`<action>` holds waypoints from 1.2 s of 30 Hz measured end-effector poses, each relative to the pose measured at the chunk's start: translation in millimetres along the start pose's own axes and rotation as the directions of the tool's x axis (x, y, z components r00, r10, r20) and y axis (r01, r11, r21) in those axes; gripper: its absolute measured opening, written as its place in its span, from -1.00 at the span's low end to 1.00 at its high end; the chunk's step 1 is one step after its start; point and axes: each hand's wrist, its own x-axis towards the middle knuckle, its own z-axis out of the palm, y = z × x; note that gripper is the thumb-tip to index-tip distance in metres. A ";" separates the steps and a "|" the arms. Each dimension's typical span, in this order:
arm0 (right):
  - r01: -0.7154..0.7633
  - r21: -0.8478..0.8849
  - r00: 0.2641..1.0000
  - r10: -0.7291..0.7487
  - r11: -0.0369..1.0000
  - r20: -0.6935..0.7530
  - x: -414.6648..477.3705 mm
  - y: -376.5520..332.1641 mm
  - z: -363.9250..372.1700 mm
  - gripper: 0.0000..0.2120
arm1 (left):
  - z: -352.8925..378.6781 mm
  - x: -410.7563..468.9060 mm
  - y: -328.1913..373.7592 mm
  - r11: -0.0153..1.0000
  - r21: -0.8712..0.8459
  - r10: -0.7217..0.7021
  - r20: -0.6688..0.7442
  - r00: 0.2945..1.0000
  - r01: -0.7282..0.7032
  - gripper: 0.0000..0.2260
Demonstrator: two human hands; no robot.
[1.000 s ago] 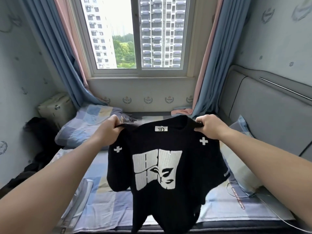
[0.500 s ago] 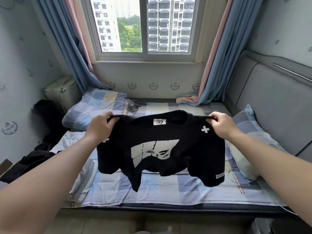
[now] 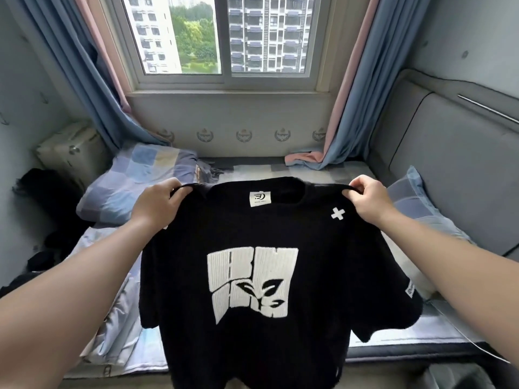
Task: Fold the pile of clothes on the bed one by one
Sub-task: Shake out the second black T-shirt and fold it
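A black T-shirt (image 3: 323, 265) with a white block print and small white crosses hangs spread out in the air above the bed (image 3: 252, 168). My left hand (image 3: 157, 204) grips its left shoulder seam, and my right hand (image 3: 368, 202) pinches the right shoulder seam. The collar with its white label faces me. The shirt's hem drops below the frame's lower edge and hides much of the checked sheet. A dark heap of clothes (image 3: 42, 248) lies at the bed's left side.
A checked pillow (image 3: 134, 181) lies at the back left and another pillow (image 3: 415, 203) leans against the grey padded headboard (image 3: 449, 164) on the right. A cream suitcase (image 3: 70, 153) stands in the left corner. Blue and pink curtains frame the window. A white cable (image 3: 477, 345) trails over the bed's front right.
The shirt swung forward and folded up half a second ago; now it hangs straight down again with the print fully visible. Both hands keep hold of the shoulders.
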 end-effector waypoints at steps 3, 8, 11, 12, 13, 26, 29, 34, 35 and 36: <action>-0.044 -0.064 0.999 0.044 0.997 0.002 44.9 -0.6 32.8 -0.91 | 32.3 52.6 -29.6 0.999 0.030 -0.033 0.056 0.998 0.031 -0.77; -0.151 -0.227 0.982 0.171 0.962 0.074 144.6 14.2 126.5 -0.83 | 125.9 154.5 -107.1 0.992 0.094 -0.102 0.140 0.985 0.090 -0.77; -0.221 -0.328 0.959 0.266 0.918 0.100 208.1 47.6 214.8 -0.78 | 212.6 206.2 -167.9 0.967 0.199 -0.190 0.149 0.970 0.158 -0.74; -0.256 -0.352 0.944 0.311 0.900 0.108 227.3 61.3 247.8 -0.73 | 243.2 220.6 -186.4 0.957 0.211 -0.236 0.164 0.958 0.200 -0.73; -0.285 -0.362 0.933 0.343 0.888 0.109 245.4 76.4 279.8 -0.69 | 275.8 234.2 -205.1 0.947 0.206 -0.286 0.188 0.940 0.247 -0.73; -0.536 -0.028 0.811 0.525 0.843 0.258 354.3 261.4 602.9 -0.17 | 598.4 302.9 -370.1 0.906 -0.088 -0.332 0.458 0.825 0.414 -0.33; -0.527 -0.189 0.763 0.560 0.828 0.323 303.0 282.0 625.9 -0.13 | 615.1 248.5 -378.6 0.979 -0.011 -0.160 0.567 0.808 0.202 -0.35; -0.288 -0.446 0.709 0.502 0.847 0.496 198.2 288.0 608.8 -0.27 | 603.0 130.9 -364.2 0.998 0.057 -0.060 0.713 0.699 0.028 -0.39; -0.262 -0.471 0.681 0.507 0.842 0.528 181.4 292.8 599.7 -0.27 | 598.5 108.8 -357.7 0.998 0.066 -0.047 0.743 0.667 -0.002 -0.38; -0.250 -0.487 0.653 0.517 0.837 0.553 165.9 297.6 589.7 -0.27 | 594.5 87.6 -351.4 0.997 0.076 -0.046 0.770 0.636 -0.020 -0.38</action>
